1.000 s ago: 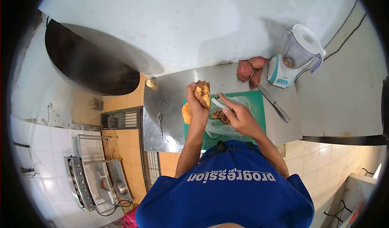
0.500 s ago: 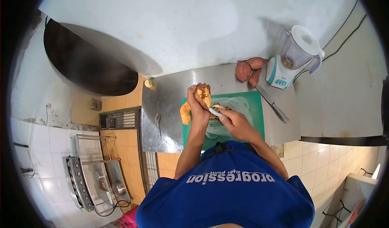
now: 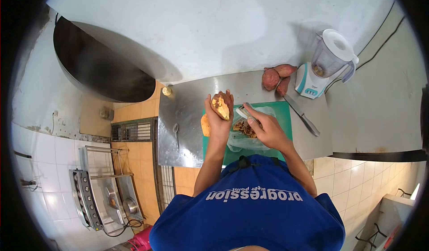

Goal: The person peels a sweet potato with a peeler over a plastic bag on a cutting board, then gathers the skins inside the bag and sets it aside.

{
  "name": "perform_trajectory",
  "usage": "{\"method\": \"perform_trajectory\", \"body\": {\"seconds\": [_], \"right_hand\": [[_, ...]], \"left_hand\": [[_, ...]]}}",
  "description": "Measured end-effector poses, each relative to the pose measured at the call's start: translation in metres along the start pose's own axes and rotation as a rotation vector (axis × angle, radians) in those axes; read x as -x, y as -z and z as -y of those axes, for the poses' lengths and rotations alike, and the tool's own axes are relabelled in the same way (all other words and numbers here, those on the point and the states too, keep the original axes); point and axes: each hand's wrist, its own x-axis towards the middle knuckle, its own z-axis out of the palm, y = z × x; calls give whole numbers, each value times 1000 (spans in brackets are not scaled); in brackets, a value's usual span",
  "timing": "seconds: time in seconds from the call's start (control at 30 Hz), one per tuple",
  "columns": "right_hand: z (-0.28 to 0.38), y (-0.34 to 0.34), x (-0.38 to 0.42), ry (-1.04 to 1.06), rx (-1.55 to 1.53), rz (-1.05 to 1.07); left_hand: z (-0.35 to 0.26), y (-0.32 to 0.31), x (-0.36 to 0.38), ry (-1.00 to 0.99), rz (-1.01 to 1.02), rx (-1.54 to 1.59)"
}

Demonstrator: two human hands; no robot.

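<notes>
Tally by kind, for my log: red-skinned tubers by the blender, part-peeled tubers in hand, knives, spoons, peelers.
Red-skinned tubers by the blender: 3
Part-peeled tuber in left hand: 1
Knife: 1
Spoon: 1
Peeler in right hand: 1
Total: 7

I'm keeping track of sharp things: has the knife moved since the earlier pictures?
No, the knife lies beside the same edge of the green board, at the same slant.

Bright, even light, soft wall shadows, metal glare, strong fisheye edge curvature

Room over steel counter between spoon and green board, tubers and blender blocking far right, knife beside board.
</notes>
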Motion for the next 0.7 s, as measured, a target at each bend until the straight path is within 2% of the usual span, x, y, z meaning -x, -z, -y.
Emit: {"method": "perform_trajectory", "body": {"seconds": [0.1,0.13,0.17,0.23,0.4,0.5,0.57,0.63,0.7], "right_hand": [[5,0,-3,16,32,-5],[5,0,-4,15,32,-7],[5,-1,-5,4,26,-18],[2,-2,-6,-7,22,-27],[-10,-13,-5,87,115,-90],[-13,-17,-1,42,121,-46],[-19,-21,0,63,109,-64],[-19,-21,2,81,99,-82],[-16,-19,6,-14,122,30]], "left_hand": [[11,-6,21,22,88,-183],[11,7,15,43,279,-256],[13,11,15,45,279,-257],[21,-3,29,47,127,-337],[31,19,11,13,154,-204],[31,23,6,-15,268,-164],[34,11,14,-28,90,-153],[35,20,11,-35,111,-139],[31,29,2,-42,131,-124]]}}
